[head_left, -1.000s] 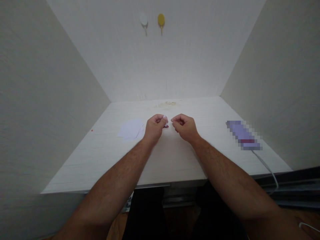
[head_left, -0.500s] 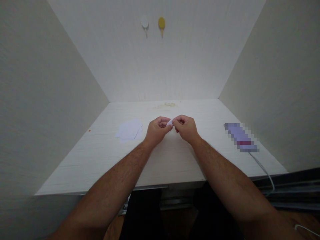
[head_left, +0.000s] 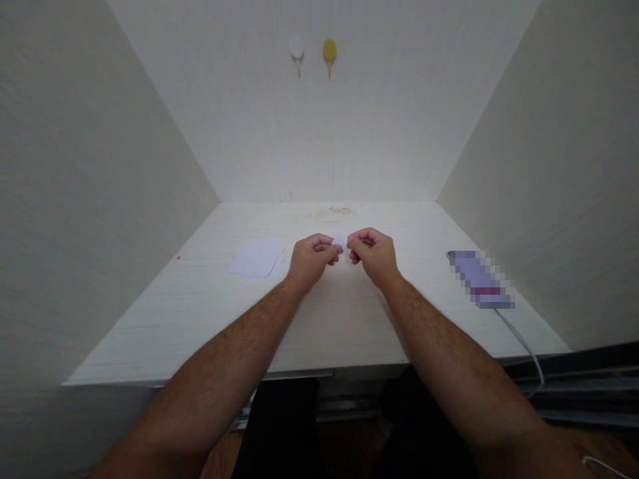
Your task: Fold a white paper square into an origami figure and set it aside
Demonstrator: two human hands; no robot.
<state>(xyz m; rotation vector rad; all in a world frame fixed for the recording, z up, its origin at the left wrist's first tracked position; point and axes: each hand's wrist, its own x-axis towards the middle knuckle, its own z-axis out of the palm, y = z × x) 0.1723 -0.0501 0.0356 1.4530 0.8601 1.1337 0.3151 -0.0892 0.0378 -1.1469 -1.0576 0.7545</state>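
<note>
Between the thumb and fingers of my left hand [head_left: 312,261] is a small folded piece of white paper [head_left: 338,240], held up over the white desk. Close by on its right, my right hand [head_left: 373,253] is closed in a pinch, its fingertips a small gap away from the paper. Whether anything is inside that pinch cannot be made out. Left of my left hand, a loose pile of white paper sheets [head_left: 257,258] lies flat on the desk [head_left: 200,319], the sheets overlapping.
A blurred-out flat device, seemingly a phone [head_left: 476,276], lies at the right with a white cable [head_left: 522,342] running off the front edge. Walls enclose the desk on three sides. A white hook [head_left: 296,48] and a yellow hook [head_left: 329,50] are on the back wall.
My right fingertips have come off the small paper and moved slightly right. The paper stays in my left hand. The whole view has shifted a little.
</note>
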